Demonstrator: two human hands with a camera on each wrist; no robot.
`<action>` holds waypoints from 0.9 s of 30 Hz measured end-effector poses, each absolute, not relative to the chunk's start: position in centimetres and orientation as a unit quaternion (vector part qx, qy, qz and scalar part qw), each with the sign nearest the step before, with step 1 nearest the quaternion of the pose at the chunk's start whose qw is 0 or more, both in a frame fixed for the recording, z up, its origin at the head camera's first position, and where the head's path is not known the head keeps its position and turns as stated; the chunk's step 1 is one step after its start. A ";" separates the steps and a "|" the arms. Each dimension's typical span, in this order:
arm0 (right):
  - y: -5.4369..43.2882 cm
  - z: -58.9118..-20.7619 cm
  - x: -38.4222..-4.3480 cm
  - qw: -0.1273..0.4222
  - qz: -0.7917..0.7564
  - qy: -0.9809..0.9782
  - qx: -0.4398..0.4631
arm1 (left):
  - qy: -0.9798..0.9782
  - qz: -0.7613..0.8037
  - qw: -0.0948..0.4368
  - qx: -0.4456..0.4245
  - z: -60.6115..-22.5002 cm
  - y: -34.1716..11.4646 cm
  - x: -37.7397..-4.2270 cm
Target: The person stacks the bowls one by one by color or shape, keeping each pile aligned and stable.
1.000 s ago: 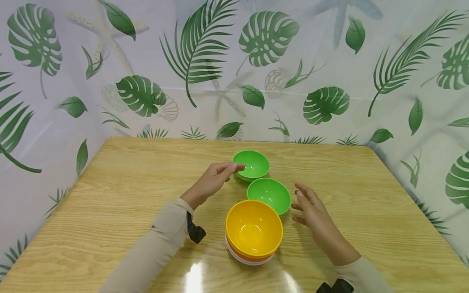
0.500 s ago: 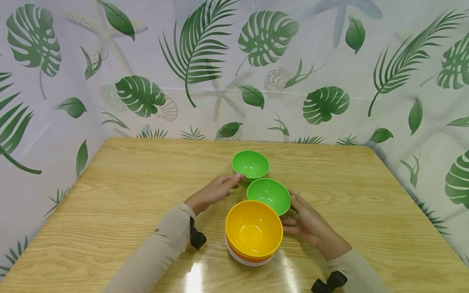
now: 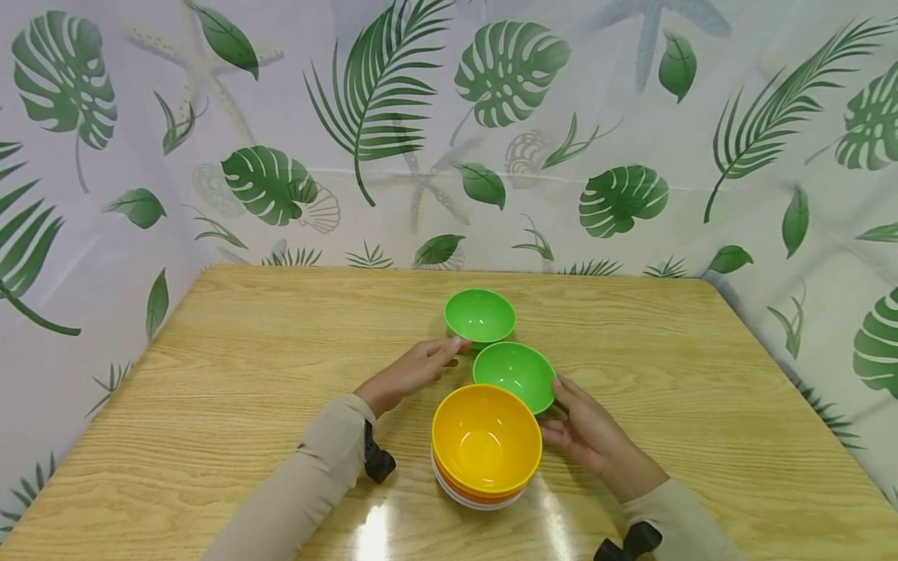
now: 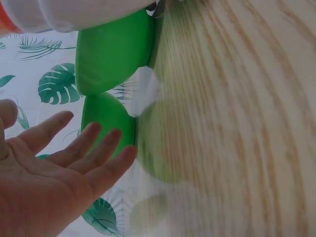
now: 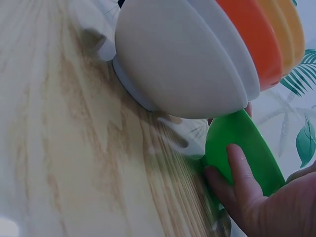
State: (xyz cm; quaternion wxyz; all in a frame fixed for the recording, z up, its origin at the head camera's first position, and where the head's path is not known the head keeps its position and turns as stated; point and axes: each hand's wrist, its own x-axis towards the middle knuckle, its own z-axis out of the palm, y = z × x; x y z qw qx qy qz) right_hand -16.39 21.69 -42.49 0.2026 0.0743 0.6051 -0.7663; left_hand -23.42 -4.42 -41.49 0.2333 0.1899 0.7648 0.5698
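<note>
Two green bowls stand one behind the other on the table: a near green bowl [image 3: 515,375] and a far green bowl [image 3: 480,315]. In front of the near one is a stack of bowls, a yellow bowl [image 3: 487,440] on top, orange and white bowls [image 5: 173,54] under it. My left hand [image 3: 414,371] has its fingertips at the left side of the far bowl; the left wrist view shows them spread and relaxed. My right hand [image 3: 596,436] lies along the right side of the near bowl, thumb side at the rim, extended fingers [image 5: 242,170] against the outside wall.
The wooden table [image 3: 295,327] extends to both sides of the bowls. Behind it hangs a white leaf-print cloth [image 3: 421,117], which also covers both sides. A black wrist camera [image 3: 379,461] sits on the left cuff and another [image 3: 627,543] on the right.
My right hand has moved left and down against the near green bowl. My left hand has lowered from over the far bowl's rim to its side. The bowls have stayed in place.
</note>
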 end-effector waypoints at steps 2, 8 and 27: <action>21.6 -42.5 -16.3 0.199 -0.766 0.606 0.073 | 0.766 0.570 0.230 0.188 -41.5 -4.4 -23.4; 21.6 -42.7 -16.3 0.188 -0.769 0.607 0.069 | 0.764 0.576 0.228 0.183 -41.4 -4.3 -23.3; 21.1 -38.6 -16.4 0.136 -0.786 0.603 0.011 | 0.739 0.607 0.198 0.215 -38.3 -4.0 -23.1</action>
